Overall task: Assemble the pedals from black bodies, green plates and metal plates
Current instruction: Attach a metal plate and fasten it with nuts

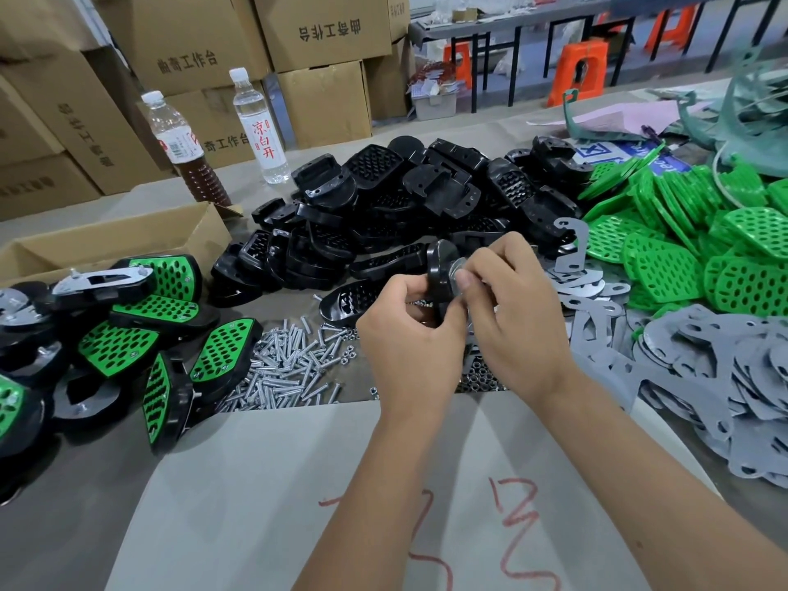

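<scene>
Head view: left hand (409, 322) grips a black body (439, 270) held on edge above the worktop (298, 484), its long axis running 12 to 6 o'clock. At 3 o'clock, touching it, the right hand (507, 300) pinches a metal plate (459, 266) flat against the body's face. Next, I judge, the plate must seat squarely.

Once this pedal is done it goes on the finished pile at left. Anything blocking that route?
Nothing visible does. Both hands, left hand and right hand, hold the black body above the table; only the loose screws lie low between it and the finished pedals.
</scene>
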A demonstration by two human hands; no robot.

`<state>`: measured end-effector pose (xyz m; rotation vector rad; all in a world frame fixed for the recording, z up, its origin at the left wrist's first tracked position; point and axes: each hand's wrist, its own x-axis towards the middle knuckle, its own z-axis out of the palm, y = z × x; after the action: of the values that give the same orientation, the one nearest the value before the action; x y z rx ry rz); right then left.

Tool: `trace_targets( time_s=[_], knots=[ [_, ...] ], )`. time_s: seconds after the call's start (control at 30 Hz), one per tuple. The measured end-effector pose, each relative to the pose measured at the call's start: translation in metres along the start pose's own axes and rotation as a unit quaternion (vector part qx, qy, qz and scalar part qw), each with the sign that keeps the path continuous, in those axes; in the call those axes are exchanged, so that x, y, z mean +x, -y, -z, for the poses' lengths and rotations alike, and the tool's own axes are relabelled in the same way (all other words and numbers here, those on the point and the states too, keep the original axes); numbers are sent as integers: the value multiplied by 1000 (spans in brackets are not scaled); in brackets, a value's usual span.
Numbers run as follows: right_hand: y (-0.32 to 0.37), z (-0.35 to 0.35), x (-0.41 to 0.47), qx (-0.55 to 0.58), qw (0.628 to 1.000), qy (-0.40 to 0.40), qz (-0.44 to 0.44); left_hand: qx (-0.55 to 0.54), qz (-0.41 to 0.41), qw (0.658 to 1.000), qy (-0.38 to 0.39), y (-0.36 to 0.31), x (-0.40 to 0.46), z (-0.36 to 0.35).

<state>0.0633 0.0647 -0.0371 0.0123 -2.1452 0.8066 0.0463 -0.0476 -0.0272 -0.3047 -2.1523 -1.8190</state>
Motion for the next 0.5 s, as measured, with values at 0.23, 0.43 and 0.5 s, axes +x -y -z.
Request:
trace_targets(
  time_s=[0.23,0.43,0.5],
  knots=[
    [-6,12,4,44,998,35,28,-32,4,999,34,-2,6,8],
    [-5,15,4,206,972,73,-81,-69,62,989,112,2,13,15],
    [-6,17,3,245,958,77,-130,-79,81,984,138,5,15,15]
  ],
)
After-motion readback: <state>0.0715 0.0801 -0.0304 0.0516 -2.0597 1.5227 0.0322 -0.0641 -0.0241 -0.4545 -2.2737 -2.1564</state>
